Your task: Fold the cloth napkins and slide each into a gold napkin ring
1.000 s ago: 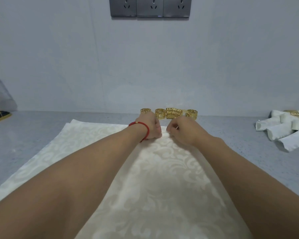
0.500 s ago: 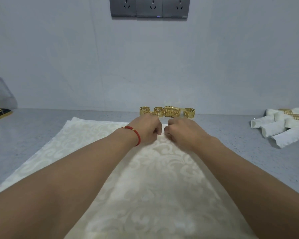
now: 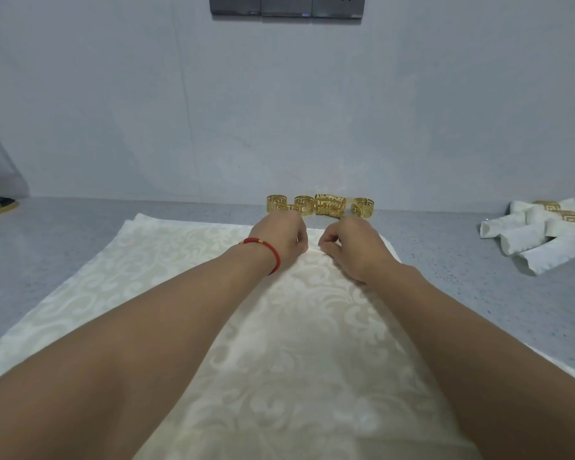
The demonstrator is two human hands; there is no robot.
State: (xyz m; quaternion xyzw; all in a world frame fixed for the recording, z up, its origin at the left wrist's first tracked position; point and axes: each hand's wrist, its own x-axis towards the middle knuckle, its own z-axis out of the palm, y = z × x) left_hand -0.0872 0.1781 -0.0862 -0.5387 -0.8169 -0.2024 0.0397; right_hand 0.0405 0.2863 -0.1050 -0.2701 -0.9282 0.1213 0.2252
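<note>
Cream napkin (image 3: 166,270) far edge pinched by left hand (image 3: 281,239), right hand (image 3: 354,249).

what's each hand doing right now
Left hand: fingers curled, pinching the far edge of the napkin.
Right hand: fingers curled, pinching the same edge.

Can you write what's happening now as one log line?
step: folding | left hand: pinches napkin | right hand: pinches napkin | rings: loose | done rolls: right
</note>
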